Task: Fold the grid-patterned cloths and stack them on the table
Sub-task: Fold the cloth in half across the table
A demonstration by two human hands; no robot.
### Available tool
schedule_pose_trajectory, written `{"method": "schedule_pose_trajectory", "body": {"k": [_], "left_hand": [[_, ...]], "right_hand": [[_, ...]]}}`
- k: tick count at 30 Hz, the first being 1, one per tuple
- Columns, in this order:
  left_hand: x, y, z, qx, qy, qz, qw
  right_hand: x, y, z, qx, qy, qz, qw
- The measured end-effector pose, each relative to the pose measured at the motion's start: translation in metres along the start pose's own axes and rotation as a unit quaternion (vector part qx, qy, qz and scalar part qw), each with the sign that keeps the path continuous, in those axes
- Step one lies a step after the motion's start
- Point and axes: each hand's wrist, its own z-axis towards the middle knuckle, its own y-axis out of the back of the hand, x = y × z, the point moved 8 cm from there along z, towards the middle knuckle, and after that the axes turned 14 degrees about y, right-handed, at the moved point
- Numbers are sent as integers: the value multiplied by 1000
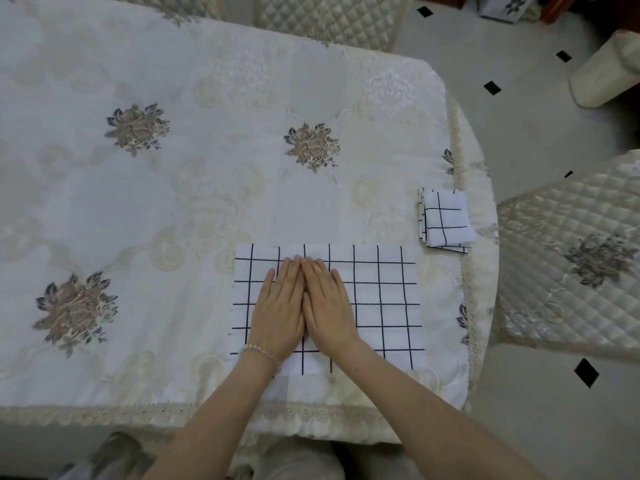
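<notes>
A white cloth with a black grid [377, 306] lay spread flat in the lower centre of the frame, near the table's near edge, its long side running left to right. We had both hands on it, palms down and fingers straight. Our left hand [278, 306] and right hand [327, 306] lay side by side at the cloth's middle, touching along their inner edges, the fingertips meeting near the cloth's far edge. Neither hand pinched or curled round anything; they simply pressed the fabric flat. A beaded bracelet [261, 352] circled our left wrist.

To the upper right of the spread cloth, close to the table's right edge, sat a small stack of folded grid cloths [446, 220], at least two layers showing, the lower one peeking out at the left and bottom. It lay apart from the spread cloth, just past its far right corner.

Beneath both was a cream tablecloth [190, 185] with embroidered flower clusters and a lace border, covering the whole table. A quilted chair cushion [571, 258] stood at the right of the frame, another quilted chair back [329, 19] at the top, and a pale tiled floor with small black diamonds [519, 98] filled the upper right.
</notes>
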Motion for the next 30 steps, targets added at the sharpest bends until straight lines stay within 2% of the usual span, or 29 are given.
{"method": "schedule_pose_trajectory", "body": {"k": [8,14,20,22,25,27,30], "left_hand": [[15,-13,6,21,32,3,999],[15,-11,5,31,39,3,999],[-4,-3,14,18,77,20,997],[-33,-1,24,16,54,14,998],[-88,-15,32,39,-59,20,997],[-101,-26,38,67,-74,20,995],[-80,-31,45,71,-65,29,995]], "right_hand": [[-24,-2,-4,15,-14,-54,998],[-108,43,-38,-28,-129,-84,988],[-119,50,-40,-37,-161,-91,982],[-120,51,-40,-36,-163,-94,981],[-121,50,-39,-31,-157,-95,983],[-122,49,-40,-32,-153,-96,983],[-124,49,-41,-34,-152,-109,982]]}}
